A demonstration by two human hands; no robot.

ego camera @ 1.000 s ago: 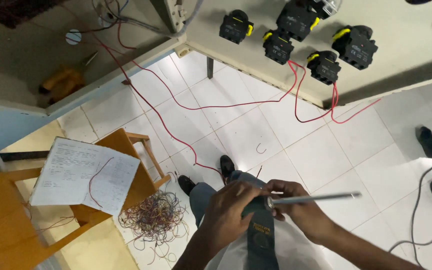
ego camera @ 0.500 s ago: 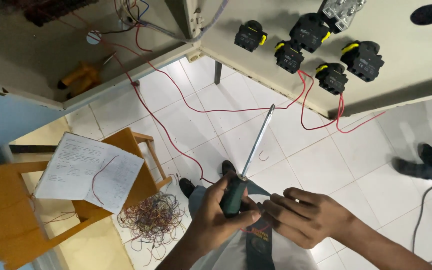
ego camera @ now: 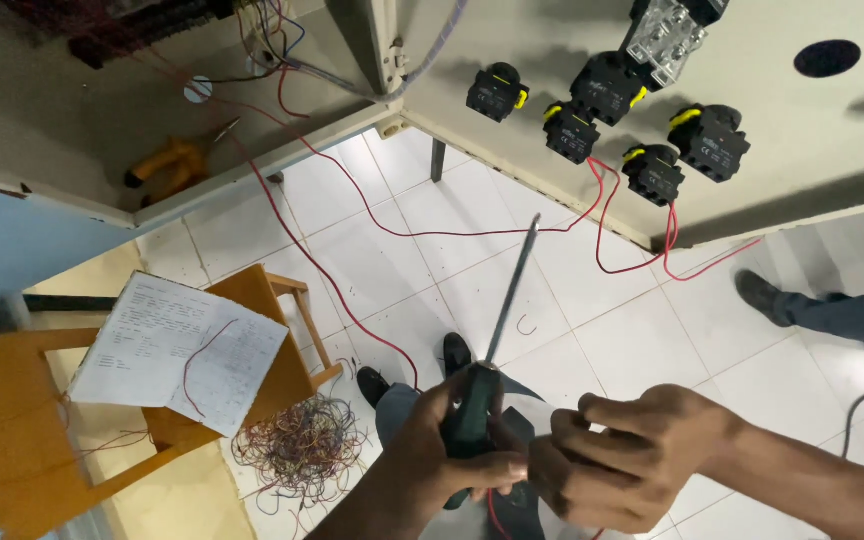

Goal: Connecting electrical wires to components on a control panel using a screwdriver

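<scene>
Gripping the dark green handle low in the middle of the frame, the left hand [ego camera: 452, 455] is closed around the screwdriver [ego camera: 497, 340]; a second ago the tool lay nearly level across both hands with its shaft running out to the right, half a second ago it had swung up to a steep slant, and now it stands at much the same slant, tip raised; that swing suggests the tool is being brought to bear on the panel overhead rather than handled idly.

From the left: a wooden stool [ego camera: 12, 440] carries a sheet of handwritten paper [ego camera: 177, 350] in the lower left; a heap of thin wire offcuts [ego camera: 297, 450] lies on the white floor just right of it; a red wire [ego camera: 352, 200] trails down from the open cabinet in the upper left; black switch blocks [ego camera: 607, 90] sit on the door [ego camera: 552, 35] in the upper right.

The screwdriver's long axis runs from lower centre up and slightly right; its tip [ego camera: 535, 220] points toward the switch blocks, well short of them.

The right hand [ego camera: 632, 460], lower right, has its fingers curled loosely just beside the handle; whether it holds anything I cannot tell.
</scene>
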